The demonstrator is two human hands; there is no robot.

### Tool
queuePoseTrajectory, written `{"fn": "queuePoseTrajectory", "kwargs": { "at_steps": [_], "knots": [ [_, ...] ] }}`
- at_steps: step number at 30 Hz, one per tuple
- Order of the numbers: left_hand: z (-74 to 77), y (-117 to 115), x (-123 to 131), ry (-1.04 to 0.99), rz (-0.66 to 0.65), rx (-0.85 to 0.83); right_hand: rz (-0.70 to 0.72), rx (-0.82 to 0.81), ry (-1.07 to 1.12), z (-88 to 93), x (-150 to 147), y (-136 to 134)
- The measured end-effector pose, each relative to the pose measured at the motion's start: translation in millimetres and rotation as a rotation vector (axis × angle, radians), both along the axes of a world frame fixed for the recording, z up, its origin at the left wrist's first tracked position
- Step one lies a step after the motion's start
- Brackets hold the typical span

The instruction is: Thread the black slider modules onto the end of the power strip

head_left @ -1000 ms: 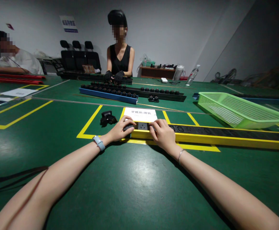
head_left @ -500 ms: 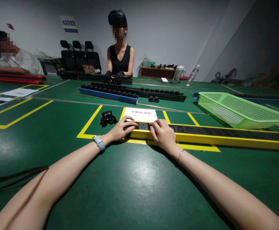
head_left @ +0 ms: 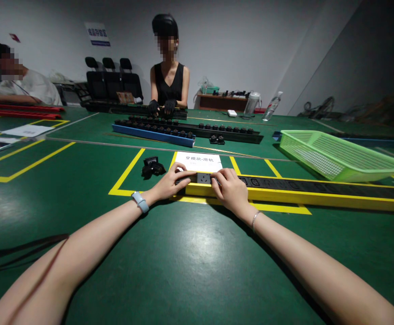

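Observation:
A long yellow rail [head_left: 285, 196] lies across the green table, with a row of black socket modules [head_left: 278, 183] set in its channel. Near its left end sits a dark square socket module [head_left: 203, 178], its slots facing up, between my two hands. My left hand [head_left: 170, 183] is closed at the rail's end, thumb in front and fingers stretched over the black piece beside that module. Bent over the rail just right of the same module, my right hand [head_left: 229, 186] grips it, fingertips on the channel. What lies under the right fingers is hidden.
Loose black modules [head_left: 152, 167] lie left of my hands, and a printed paper [head_left: 198, 161] lies behind the rail. A green basket [head_left: 339, 158] stands at the right. Across the table, a co-worker's gloved hands [head_left: 163, 107] are behind blue [head_left: 152, 134] and black rails.
The square socket module has shifted slightly right along the channel, and my left fingers have moved slightly right with it. My right hand stays almost still.

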State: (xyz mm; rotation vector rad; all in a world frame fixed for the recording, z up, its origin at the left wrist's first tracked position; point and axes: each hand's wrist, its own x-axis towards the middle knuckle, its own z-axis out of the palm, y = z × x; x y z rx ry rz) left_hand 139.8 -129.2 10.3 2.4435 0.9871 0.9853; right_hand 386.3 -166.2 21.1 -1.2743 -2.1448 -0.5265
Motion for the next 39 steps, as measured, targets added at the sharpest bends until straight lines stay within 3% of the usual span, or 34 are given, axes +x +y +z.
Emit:
{"fn": "queuePoseTrajectory", "kwargs": {
  "at_steps": [12, 39],
  "knots": [
    [2.3, 0.7, 0.4, -0.052, 0.075, -0.023, -0.004, 0.011, -0.001, -0.6, 0.3, 0.3],
    [0.8, -1.7, 1.7, 0.031, -0.061, -0.013, -0.010, -0.003, -0.015, -0.2, 0.2, 0.4]
  ]
}}
